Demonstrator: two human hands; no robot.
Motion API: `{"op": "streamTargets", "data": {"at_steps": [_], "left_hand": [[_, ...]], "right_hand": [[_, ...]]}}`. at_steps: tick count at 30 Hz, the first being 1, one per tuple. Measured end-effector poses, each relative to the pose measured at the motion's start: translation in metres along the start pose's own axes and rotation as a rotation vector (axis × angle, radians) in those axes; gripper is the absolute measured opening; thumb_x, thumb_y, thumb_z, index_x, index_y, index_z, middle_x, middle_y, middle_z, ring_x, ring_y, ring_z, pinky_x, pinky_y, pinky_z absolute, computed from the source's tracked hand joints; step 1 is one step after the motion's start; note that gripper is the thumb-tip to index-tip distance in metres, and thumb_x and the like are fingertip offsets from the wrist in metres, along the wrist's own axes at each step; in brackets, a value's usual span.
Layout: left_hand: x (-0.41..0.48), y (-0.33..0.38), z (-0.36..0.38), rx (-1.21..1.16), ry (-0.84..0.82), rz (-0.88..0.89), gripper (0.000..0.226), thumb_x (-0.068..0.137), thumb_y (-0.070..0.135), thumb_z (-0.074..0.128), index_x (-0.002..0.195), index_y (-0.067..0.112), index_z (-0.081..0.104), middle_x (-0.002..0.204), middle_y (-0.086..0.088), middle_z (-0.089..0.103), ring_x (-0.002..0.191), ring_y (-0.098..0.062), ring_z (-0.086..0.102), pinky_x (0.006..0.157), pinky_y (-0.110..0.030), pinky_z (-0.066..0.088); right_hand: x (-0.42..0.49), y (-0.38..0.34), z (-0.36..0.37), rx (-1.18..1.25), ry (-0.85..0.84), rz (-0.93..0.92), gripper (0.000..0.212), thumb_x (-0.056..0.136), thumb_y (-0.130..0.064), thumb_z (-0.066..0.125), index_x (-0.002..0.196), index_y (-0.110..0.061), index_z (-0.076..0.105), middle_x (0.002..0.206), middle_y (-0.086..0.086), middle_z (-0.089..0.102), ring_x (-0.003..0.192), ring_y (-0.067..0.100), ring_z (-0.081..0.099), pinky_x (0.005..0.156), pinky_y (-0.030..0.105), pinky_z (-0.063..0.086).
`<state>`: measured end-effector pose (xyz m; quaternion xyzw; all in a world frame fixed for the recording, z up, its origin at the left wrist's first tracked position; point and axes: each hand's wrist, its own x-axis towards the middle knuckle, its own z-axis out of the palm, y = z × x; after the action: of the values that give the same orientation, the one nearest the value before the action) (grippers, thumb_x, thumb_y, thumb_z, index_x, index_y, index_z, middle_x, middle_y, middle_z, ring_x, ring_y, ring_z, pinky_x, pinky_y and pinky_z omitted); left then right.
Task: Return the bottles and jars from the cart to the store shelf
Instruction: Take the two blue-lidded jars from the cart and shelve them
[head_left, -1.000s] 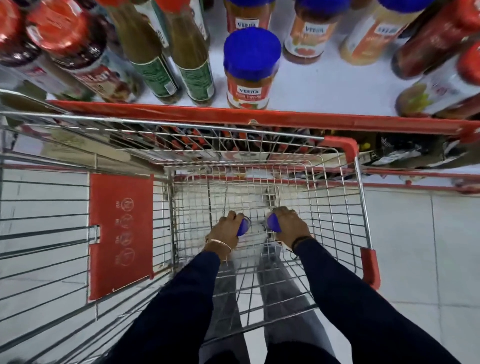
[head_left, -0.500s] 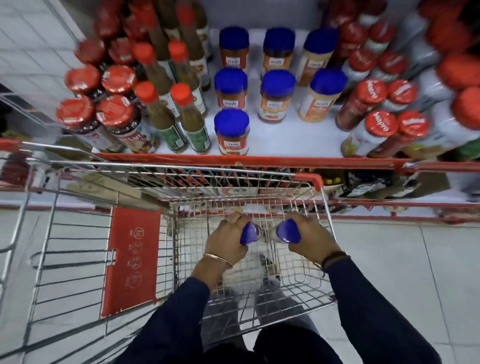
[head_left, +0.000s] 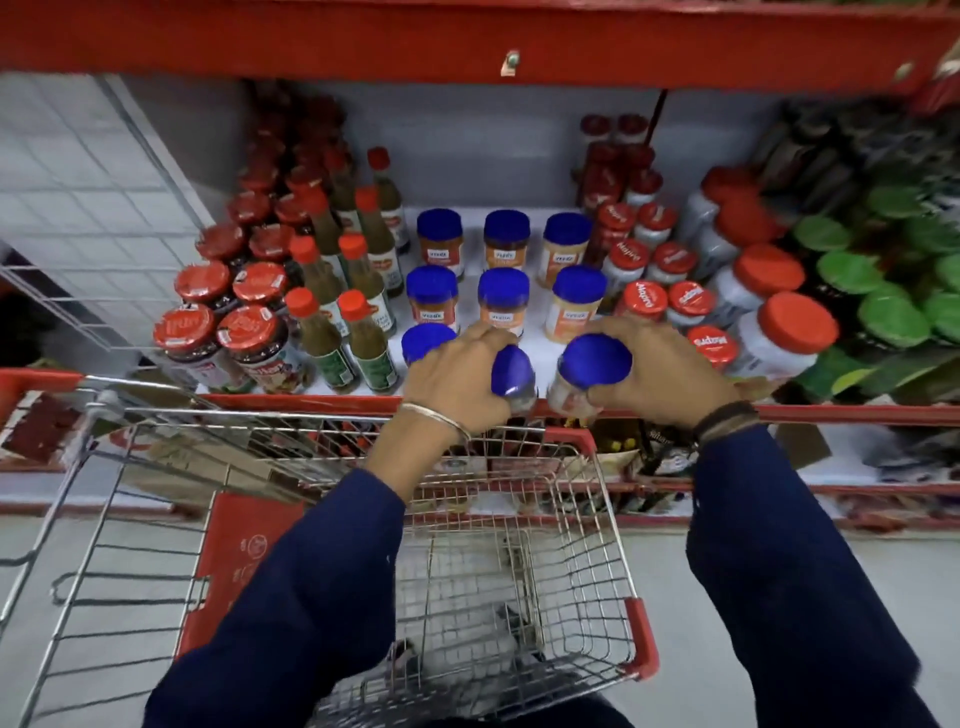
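Jars with blue lids are up at the shelf's front edge (head_left: 311, 402), one in each hand above the wire cart (head_left: 519, 545): at the shelf's left end stand red-capped jars (head_left: 249, 332) and green sauce bottles (head_left: 363, 338), then the left hand (head_left: 457, 379) wraps its fingers tight round a tilted blue-lidded jar (head_left: 513, 371), just beside a blue-lidded jar already standing at the edge (head_left: 423, 340). To the right, the right hand (head_left: 670, 374) clamps round a second blue-lidded jar (head_left: 595, 364), with two rows of shelved blue-lidded jars (head_left: 503, 291) close behind both hands, red-lidded white tubs (head_left: 779, 332) crowding its right flank, and green-lidded jars (head_left: 893, 317) towards the right end.
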<state>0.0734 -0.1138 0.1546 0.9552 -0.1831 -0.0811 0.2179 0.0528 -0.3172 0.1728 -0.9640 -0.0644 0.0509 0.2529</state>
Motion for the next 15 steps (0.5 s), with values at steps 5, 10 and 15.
{"op": "streamTargets", "data": {"at_steps": [5,10,15], "left_hand": [[0.042,0.000,0.008,0.036,0.036,-0.025,0.060,0.073,0.019,0.064,0.129,0.022,0.044,0.132,-0.007,0.049,0.109,-0.038,0.056,0.085,-0.049,0.051],[0.071,-0.009,0.027,0.057,-0.027,-0.048,0.057,0.074,0.019,0.061,0.129,0.020,0.044,0.130,-0.011,0.052,0.109,-0.040,0.055,0.084,-0.051,0.052],[0.083,-0.010,0.037,0.096,-0.047,-0.063,0.052,0.077,0.024,0.060,0.126,0.018,0.047,0.126,-0.013,0.054,0.108,-0.040,0.055,0.085,-0.047,0.050]], "right_hand": [[0.043,0.018,0.003,-0.053,-0.003,-0.005,0.063,0.069,-0.020,0.077,0.127,-0.015,0.051,0.129,0.012,0.053,0.115,0.030,0.052,0.095,0.043,0.046],[0.069,0.034,0.019,-0.066,-0.090,0.006,0.055,0.072,-0.014,0.075,0.123,-0.009,0.055,0.126,0.016,0.056,0.112,0.035,0.055,0.095,0.046,0.047],[0.080,0.043,0.024,-0.021,-0.112,0.021,0.048,0.075,-0.009,0.072,0.120,-0.005,0.056,0.125,0.017,0.060,0.111,0.033,0.056,0.096,0.045,0.047]]}}
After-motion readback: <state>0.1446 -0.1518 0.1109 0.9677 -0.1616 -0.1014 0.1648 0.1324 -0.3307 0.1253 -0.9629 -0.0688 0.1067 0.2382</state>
